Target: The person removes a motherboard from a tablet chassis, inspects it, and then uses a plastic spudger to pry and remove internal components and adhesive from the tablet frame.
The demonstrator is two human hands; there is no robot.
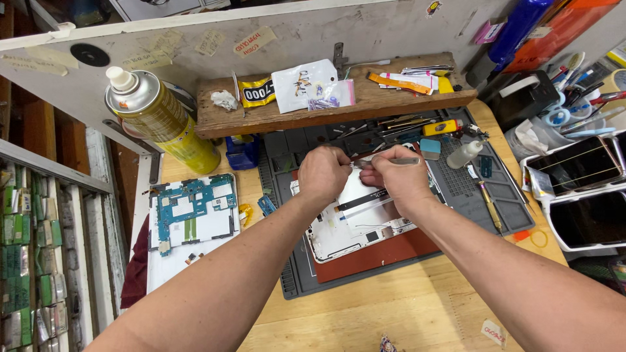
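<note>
An opened white tablet shell (355, 225) lies on a red pad on the grey work mat (456, 189), with a black strip across its inside. My left hand (323, 173) is over its top edge, fingers pinched on something small that I cannot make out. My right hand (399, 176) is beside it, closed around grey metal tweezers (391, 161) whose tips point left toward my left fingers. Both hands nearly touch above the shell.
A second tablet frame with a blue circuit board (192, 212) lies left. A yellow spray can (160, 117) stands at the back left. A wooden shelf (332, 104) holds bags and parts. A small bottle (466, 154), tools and phones (580, 166) crowd the right.
</note>
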